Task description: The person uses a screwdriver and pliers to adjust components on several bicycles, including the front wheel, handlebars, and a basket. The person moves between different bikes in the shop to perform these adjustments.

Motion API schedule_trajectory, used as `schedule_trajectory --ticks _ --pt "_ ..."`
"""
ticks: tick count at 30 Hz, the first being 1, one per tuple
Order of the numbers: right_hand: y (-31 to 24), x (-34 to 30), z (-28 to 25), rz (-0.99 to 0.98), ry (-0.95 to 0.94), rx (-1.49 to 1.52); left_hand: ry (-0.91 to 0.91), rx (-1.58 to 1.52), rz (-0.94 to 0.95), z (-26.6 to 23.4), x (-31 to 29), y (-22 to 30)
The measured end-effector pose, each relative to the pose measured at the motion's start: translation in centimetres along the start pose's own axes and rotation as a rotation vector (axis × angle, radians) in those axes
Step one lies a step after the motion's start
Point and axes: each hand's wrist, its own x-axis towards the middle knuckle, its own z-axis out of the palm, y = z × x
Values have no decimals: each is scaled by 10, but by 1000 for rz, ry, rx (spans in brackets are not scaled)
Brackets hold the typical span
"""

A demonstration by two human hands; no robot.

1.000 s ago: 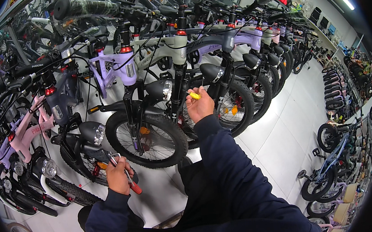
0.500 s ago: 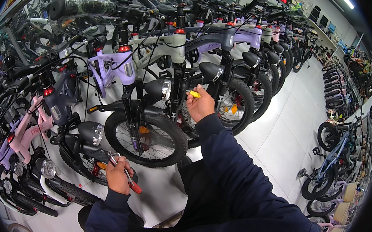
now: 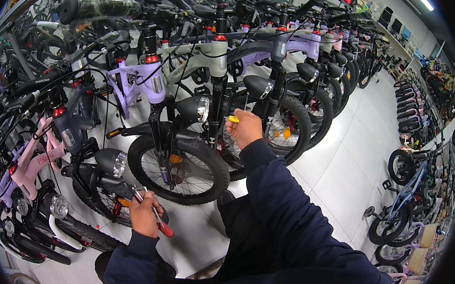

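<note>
My left hand (image 3: 144,216) is closed round a red-handled tool (image 3: 165,229). Its bent metal end sticks out above the fingers, and its exact kind is not clear. My right hand (image 3: 247,128) pinches a small yellow-handled screwdriver (image 3: 233,119), which is partly hidden by the fingers. It is in front of the black fork of a grey-green bicycle (image 3: 217,59), between two black headlights; whether it touches anything cannot be made out. A purple bicycle (image 3: 151,78) with a black headlight (image 3: 192,109) stands left of it, its front tyre (image 3: 217,180) nearest me.
Parked bicycles crowd the left and run back in a row, handlebars overhead. A pink bicycle (image 3: 35,168) stands at the left. Pale floor tiles (image 3: 342,156) form an aisle on the right, with a small blue bicycle (image 3: 405,194) beyond. A glass partition is behind the row.
My right hand has shifted slightly, and the yellow-handled screwdriver has turned and moved a little left and down in its fingers. My left hand has kept its place and its hold.
</note>
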Motion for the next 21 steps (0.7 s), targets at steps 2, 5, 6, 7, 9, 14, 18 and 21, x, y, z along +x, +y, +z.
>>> schedule_trajectory --ticks 2,5,6,7,9,14,18,21 --pt "1 -3 5 59 -136 222 -14 4 2 0 0 0" --pt "3 -10 14 -2 -152 143 -6 3 -4 0 1 0" --pt "3 -12 16 -27 -119 47 1 4 -10 -1 0 0" --pt "3 -14 18 -60 -100 -44 1 4 -12 -1 0 0" --pt "3 -16 19 -52 -83 -72 -2 3 -13 -2 0 0" --pt "3 -18 19 -16 -103 -141 -14 -4 4 -3 0 0" --pt "5 -17 19 -15 -103 -150 -8 -10 -6 -3 0 0" --pt "5 -17 20 -22 -83 -170 -5 -11 -17 -3 -1 1"
